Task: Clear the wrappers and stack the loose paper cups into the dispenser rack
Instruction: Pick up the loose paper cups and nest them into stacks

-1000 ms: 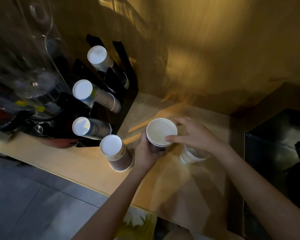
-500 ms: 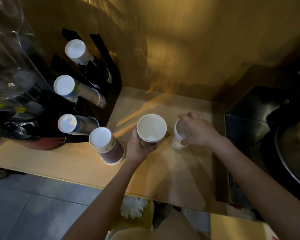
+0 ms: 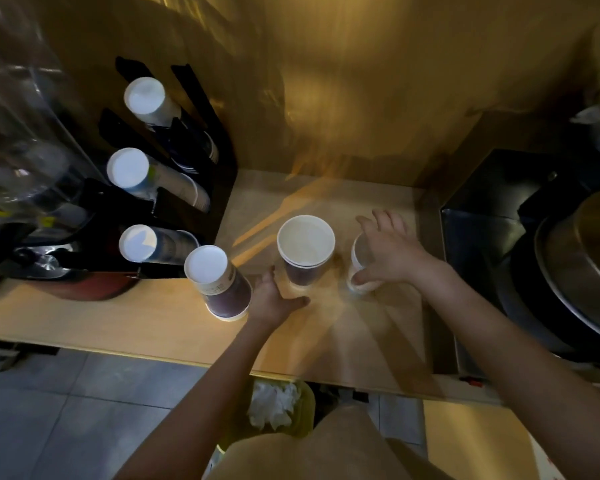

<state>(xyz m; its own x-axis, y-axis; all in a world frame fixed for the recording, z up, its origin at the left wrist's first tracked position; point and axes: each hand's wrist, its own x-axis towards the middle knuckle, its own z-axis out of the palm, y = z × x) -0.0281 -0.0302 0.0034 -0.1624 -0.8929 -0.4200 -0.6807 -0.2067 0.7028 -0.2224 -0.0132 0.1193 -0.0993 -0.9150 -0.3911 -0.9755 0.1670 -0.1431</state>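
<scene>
You are standing over the counter (image 3: pixel 326 341) with the upright dark paper cup (image 3: pixel 305 251) sitting mouth up between your 2 hands. Your left hand (image 3: pixel 274 299) is lying open and released just below its base, nearer to it than the right. Your right hand (image 3: pixel 392 258) is curling loosely over the small white cup (image 3: pixel 359 268) beside it; you cannot tell a firm grasp there. The dispenser rack (image 3: pixel 194 174) is waiting to the left, its tubes slanting, so the cup's vertical axis will likely need tipping leftward.
</scene>
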